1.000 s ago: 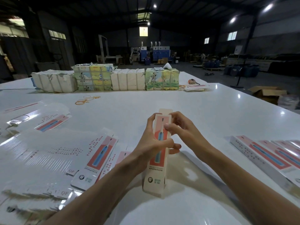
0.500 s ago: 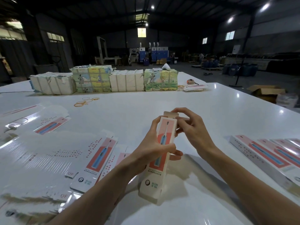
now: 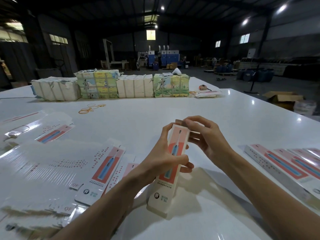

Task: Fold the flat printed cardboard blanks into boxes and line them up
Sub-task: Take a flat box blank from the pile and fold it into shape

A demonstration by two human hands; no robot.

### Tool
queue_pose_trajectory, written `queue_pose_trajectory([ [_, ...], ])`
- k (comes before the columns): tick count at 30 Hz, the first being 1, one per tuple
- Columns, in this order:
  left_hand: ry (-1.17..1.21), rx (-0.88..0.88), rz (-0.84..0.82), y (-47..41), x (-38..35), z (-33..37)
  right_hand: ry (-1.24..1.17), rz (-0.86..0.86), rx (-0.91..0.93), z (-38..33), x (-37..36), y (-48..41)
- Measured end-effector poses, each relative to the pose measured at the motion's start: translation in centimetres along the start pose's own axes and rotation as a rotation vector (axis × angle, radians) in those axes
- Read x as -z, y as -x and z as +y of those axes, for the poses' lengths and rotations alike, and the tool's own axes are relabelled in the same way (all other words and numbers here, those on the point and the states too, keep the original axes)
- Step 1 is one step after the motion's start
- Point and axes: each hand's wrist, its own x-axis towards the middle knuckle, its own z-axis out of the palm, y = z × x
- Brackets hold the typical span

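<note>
Left hand grips the box mid-length; right hand pinches its far flap. Judged light, thin-walled, easily crushed; hold by edges.

White table: flat blanks (left), bundles far.

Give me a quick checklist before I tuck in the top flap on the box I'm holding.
1. Left hand grips the box mid-body: ok.
2. Box's lower end rests on the table: ok.
3. Right hand holds the box's top end, a finger on the top flap: ok.
4. Top flap tucked in: not ok, it stands up behind the top edge.
5. Bottom end closed: cannot tell.
6. Bare table beside the row of finished boxes on the right: ok.
</note>
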Motion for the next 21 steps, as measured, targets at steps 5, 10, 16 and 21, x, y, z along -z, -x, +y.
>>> queue_pose_trajectory([
  [5,0.031,-0.008,0.0,0.01,0.08,-0.14,-0.059,0.005,-0.051,-0.16,-0.02,0.06],
  [10,-0.054,-0.047,0.04,-0.05,-0.17,-0.23,-0.097,0.026,-0.112,-0.07,0.28,-0.05],
  [16,-0.037,-0.067,0.038,-0.4,-0.1,-0.81,-0.101,0.001,-0.115,-0.03,0.49,-0.06],
  [21,0.016,-0.077,0.045,-0.44,0.02,-0.86,-0.063,-0.044,-0.065,0.01,0.37,0.01],
])
